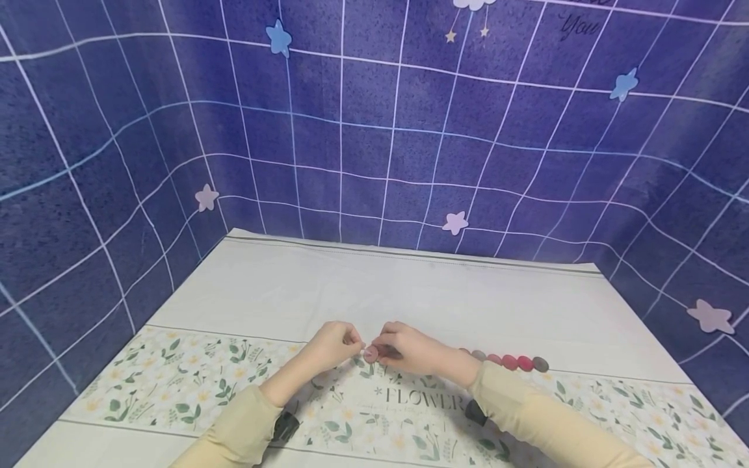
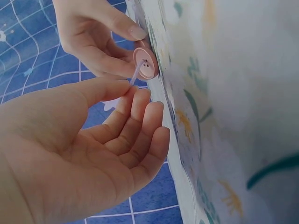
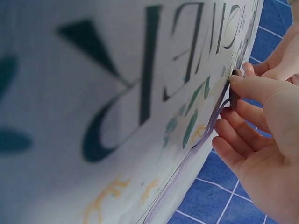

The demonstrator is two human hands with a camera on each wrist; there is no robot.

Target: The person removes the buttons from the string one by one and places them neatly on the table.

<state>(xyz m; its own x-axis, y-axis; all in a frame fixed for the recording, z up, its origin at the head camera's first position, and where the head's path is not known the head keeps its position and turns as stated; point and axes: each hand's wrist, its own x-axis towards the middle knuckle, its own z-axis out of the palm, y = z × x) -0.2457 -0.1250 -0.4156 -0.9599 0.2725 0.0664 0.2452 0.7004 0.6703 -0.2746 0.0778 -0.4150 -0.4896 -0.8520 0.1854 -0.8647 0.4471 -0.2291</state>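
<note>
A pink four-hole button (image 2: 145, 64) is held upright between the thumb and a finger of my right hand (image 1: 412, 349). A thin lilac cord (image 2: 136, 73) comes out of one of its holes. My left hand (image 2: 100, 135) pinches the end of that cord between thumb and index finger, close to the button's face, with the other fingers loosely bent. In the right wrist view the button (image 3: 233, 93) shows edge-on, and more lilac cord (image 3: 175, 173) trails from it along the cloth. Both hands are just above the floral tablecloth.
A row of round buttons (image 1: 510, 362) in pink, red and grey lies on the table beyond my right forearm, partly hidden by it. The floral cloth (image 1: 193, 383) bears the word FLOWER. A blue grid-patterned curtain (image 1: 374, 143) encloses the table's back and sides.
</note>
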